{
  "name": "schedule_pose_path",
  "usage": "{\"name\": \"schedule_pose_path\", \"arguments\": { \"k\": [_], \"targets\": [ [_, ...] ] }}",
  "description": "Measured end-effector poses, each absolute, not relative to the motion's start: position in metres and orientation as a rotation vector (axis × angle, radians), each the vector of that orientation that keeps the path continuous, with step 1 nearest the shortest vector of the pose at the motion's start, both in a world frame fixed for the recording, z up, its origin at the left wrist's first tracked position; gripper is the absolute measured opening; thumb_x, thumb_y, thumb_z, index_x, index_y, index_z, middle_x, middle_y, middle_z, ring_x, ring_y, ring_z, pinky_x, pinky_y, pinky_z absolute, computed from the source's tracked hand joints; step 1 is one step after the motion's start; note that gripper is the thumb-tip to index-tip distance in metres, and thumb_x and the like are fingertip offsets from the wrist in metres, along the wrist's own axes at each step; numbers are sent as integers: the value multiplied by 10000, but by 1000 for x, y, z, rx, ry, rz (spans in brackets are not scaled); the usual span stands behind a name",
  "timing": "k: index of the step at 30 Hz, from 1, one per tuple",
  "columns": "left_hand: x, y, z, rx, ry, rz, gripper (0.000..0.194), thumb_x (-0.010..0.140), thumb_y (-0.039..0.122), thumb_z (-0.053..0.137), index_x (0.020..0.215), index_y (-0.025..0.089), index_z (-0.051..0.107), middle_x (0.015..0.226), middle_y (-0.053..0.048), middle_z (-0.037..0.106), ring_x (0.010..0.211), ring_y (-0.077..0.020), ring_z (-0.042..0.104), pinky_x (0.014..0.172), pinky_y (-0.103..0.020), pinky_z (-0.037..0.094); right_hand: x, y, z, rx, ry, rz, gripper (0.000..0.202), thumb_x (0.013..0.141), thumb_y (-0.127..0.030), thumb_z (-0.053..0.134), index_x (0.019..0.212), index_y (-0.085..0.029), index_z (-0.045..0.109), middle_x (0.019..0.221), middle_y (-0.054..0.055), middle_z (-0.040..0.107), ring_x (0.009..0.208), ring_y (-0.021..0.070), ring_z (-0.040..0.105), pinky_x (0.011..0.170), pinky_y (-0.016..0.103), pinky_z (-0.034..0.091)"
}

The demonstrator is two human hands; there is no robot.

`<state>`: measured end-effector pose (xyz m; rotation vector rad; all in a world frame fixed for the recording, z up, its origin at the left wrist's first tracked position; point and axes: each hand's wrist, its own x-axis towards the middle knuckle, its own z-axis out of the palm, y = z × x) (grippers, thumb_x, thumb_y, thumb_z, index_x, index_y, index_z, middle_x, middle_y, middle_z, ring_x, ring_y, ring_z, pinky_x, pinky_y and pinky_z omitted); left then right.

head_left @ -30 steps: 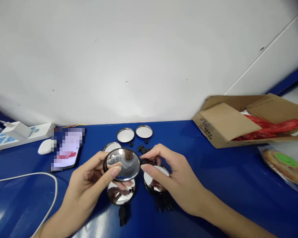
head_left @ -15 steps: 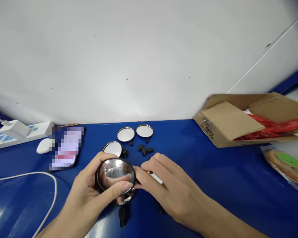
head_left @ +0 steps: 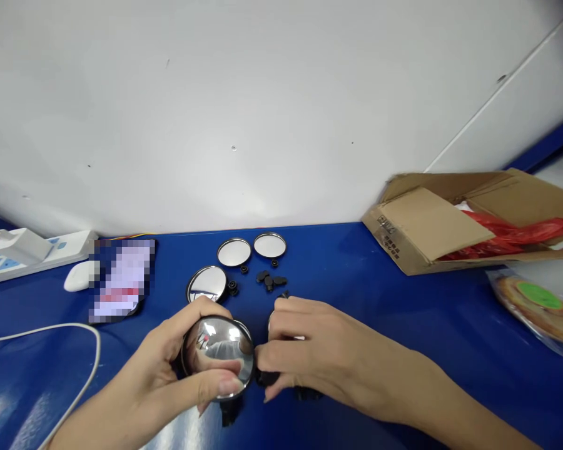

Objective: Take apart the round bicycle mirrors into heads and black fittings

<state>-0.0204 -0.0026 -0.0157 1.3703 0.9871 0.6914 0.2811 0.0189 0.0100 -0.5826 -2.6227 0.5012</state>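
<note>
Sitting clamped in the left hand [head_left: 171, 362], a round mirror [head_left: 211, 345] lies just left of the right hand [head_left: 316, 350], which pinches a black piece [head_left: 267, 379].

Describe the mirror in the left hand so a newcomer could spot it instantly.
On the blue tabletop, look low in the view for the left hand. In its grip is a round, black-rimmed mirror. Unlike the three mirrors lying farther back, it is held, with the thumb across its face.
</note>
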Motion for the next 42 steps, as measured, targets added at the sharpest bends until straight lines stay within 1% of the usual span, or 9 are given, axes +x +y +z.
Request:
{"name": "schedule_pose_path", "arguments": {
  "k": [6, 8, 12, 16, 20, 26, 31, 37, 42],
  "targets": [
    [-12, 11, -4, 1403, 1405, 1171, 428, 937, 599, 994, 1155, 337, 735, 841, 38, 795, 631, -180, 672, 598, -300, 587, 302, 32, 5, -938, -2027, 47, 185, 1241, -261, 642, 1292, -245, 819, 968, 35, 773, 850, 212, 661, 785, 367, 543],
    [-14, 19, -1, 1455, 1451, 1309, 414, 989, 604, 954, 1191, 340, 707, 824, 55, 787, 630, -189, 681, 586, -311, 590, 309, 39, -2, -1115, -1878, -10, 179, 1215, -269, 677, 1280, -266, 843, 1032, 59, 776, 921, 239, 698, 832, 396, 571],
    [-16, 25, -4, 1454, 1391, 1321, 400, 998, 588, 957, 1166, 306, 727, 839, 36, 802, 619, -189, 692, 586, -328, 607, 316, 56, -21, -1328, -1967, 189, 201, 1179, -315, 712, 1253, -231, 879, 1129, 90, 722, 952, 239, 712, 848, 405, 598],
    [-16, 22, -10, 1401, 1339, 1276, 420, 934, 549, 1017, 1156, 303, 761, 865, 15, 824, 593, -201, 705, 563, -336, 620, 318, 65, -34, -1502, -2038, 451, 168, 1139, -353, 753, 1145, -244, 881, 1050, 64, 767, 976, 260, 720, 892, 430, 584],
    [-17, 22, -15, 1369, 1290, 1223, 422, 908, 453, 1044, 1196, 324, 763, 953, 21, 846, 603, -189, 721, 582, -323, 616, 315, 65, -34, -1592, -2006, 551, 160, 1102, -364, 771, 1078, -236, 864, 954, 48, 787, 895, 258, 735, 820, 415, 562],
    [-23, 30, -21, 1325, 1223, 1203, 413, 936, 421, 1028, 1239, 306, 772, 904, 7, 836, 624, -187, 714, 593, -305, 596, 309, 60, -28, -1574, -1969, 682, 331, 1170, -474, 651, 1048, -247, 859, 923, 34, 837, 822, 234, 779, 745, 376, 563],
    [-20, 26, -17, 1292, 1143, 1151, 399, 1031, 490, 947, 1327, 301, 758, 1000, -20, 842, 746, -192, 755, 668, -288, 630, 309, 57, -23, -1542, -1940, 637, 319, 1167, -418, 624, 1035, -239, 853, 952, 48, 827, 853, 235, 752, 758, 381, 536],
    [-7, 13, -7, 1213, 1156, 1095, 501, 962, 519, 1006, 1363, 298, 802, 1036, -30, 854, 750, -192, 736, 713, -297, 623, 293, 51, -9, -1185, -1990, 768, 196, 1139, -340, 751, 1277, -255, 861, 1030, 32, 814, 852, 179, 722, 721, 313, 559],
    [-7, 13, -7, 1194, 1095, 1056, 634, 972, 512, 1001, 1534, 320, 779, 1158, -52, 861, 754, -196, 746, 684, -305, 615, 269, 49, -4, -857, -2243, 541, 210, 1212, -308, 716, 1377, -224, 816, 1126, 63, 814, 982, 196, 766, 867, 340, 643]
  ]
}}
